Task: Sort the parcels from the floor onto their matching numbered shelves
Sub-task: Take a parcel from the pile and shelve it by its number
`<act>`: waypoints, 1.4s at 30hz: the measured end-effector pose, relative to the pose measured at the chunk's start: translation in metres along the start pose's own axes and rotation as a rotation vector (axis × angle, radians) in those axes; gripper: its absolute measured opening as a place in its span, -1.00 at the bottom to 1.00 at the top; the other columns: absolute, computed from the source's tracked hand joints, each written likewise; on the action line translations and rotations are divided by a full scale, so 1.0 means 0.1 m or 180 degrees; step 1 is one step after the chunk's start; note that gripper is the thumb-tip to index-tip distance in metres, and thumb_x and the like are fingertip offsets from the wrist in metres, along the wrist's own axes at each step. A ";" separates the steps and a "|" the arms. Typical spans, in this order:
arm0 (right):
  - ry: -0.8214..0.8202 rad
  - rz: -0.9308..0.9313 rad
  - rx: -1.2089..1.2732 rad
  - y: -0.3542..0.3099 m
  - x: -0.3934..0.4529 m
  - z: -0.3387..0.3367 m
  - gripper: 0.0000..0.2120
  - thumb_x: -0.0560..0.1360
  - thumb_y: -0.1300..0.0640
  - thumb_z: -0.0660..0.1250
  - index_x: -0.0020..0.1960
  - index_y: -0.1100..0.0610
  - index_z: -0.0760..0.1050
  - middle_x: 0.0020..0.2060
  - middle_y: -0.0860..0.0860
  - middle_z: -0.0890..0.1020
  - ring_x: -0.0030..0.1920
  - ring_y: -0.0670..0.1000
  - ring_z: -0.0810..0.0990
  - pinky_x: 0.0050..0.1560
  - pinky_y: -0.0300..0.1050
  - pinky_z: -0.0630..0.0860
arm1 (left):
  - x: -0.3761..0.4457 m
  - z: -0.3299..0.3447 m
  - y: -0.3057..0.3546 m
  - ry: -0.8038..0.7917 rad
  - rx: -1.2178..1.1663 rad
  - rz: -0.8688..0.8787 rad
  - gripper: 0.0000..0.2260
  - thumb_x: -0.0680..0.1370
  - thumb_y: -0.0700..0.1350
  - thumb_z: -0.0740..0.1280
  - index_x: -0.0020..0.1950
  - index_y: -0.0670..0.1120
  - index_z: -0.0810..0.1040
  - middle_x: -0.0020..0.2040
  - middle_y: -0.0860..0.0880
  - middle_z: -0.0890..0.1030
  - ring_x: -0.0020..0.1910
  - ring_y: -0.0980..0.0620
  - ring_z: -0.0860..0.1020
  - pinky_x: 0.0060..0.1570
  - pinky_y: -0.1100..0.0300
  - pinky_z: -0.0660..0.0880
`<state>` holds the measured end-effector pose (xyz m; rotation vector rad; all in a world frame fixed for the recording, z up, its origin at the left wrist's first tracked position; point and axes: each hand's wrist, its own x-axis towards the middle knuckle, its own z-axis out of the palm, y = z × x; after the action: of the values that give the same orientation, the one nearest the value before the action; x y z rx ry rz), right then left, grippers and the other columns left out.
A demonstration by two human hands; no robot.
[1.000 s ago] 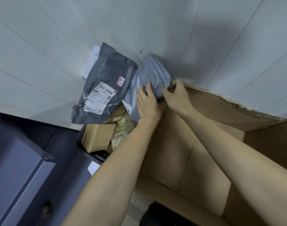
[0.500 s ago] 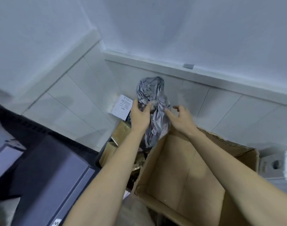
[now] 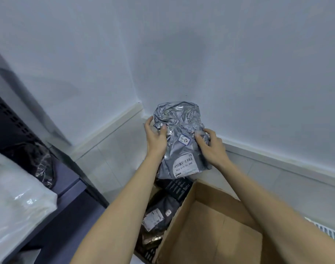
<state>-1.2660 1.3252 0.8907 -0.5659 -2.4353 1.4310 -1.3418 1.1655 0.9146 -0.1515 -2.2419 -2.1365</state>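
A crumpled grey plastic parcel (image 3: 180, 130) is held up in front of the room corner, its face turned toward me. It carries a small white sticker with a handwritten number (image 3: 184, 139) and a barcode label (image 3: 184, 165) lower down. My left hand (image 3: 155, 137) grips its left edge, thumb on the front. My right hand (image 3: 211, 145) grips the right edge, fingers curled into the plastic. Below, more dark parcels (image 3: 159, 216) lie in a black crate.
An open cardboard box (image 3: 216, 231) with nothing visible inside stands at the lower right. A dark metal shelf unit (image 3: 71, 189) runs along the left, holding a black wrapped parcel (image 3: 41, 164) and a white plastic bag (image 3: 16, 206). White walls meet in the corner behind.
Both hands have lifted the grey parcel out of the pile and turned it so the labels face me. The view has tilted up from the floor to the walls.
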 end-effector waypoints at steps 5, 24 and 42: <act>-0.0012 -0.0173 0.0426 -0.26 -0.09 -0.19 -0.45 0.51 -0.23 0.32 0.43 -0.12 0.28 0.31 0.15 0.44 0.23 0.11 0.52 0.30 0.00 0.44 | -0.05 -0.06 0.32 0.0098 -0.0019 0.0076 -0.65 0.64 -0.19 0.25 0.40 -0.03 0.26 -0.13 0.02 0.54 -0.19 0.03 0.55 -0.10 0.14 0.52; 0.0372 -0.0811 0.0765 -1.88 -0.37 -0.25 -0.57 0.58 0.06 0.28 0.32 0.20 0.18 0.14 0.13 0.51 0.11 0.15 0.53 0.17 0.06 0.45 | -0.48 -1.06 1.74 -0.0019 0.1003 0.0603 -0.18 0.27 0.30 0.44 0.45 0.06 0.25 0.42 -0.02 0.38 0.32 -0.03 0.46 0.36 -0.01 0.39; -0.1142 -0.2590 0.1274 -4.11 -2.42 0.95 -0.39 0.54 -0.05 0.28 0.50 0.18 0.25 0.40 0.12 0.41 0.37 0.13 0.40 0.38 -0.04 0.32 | -2.36 -3.61 3.03 0.2383 0.1893 0.1255 -0.55 0.51 0.07 0.38 0.40 0.09 0.46 0.38 -0.03 0.39 0.33 0.07 0.41 0.39 0.09 0.33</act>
<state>-1.1713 0.9614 1.1989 0.7422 -2.0801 1.6184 -1.0912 0.8089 1.2113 0.1846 -2.0244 -1.0201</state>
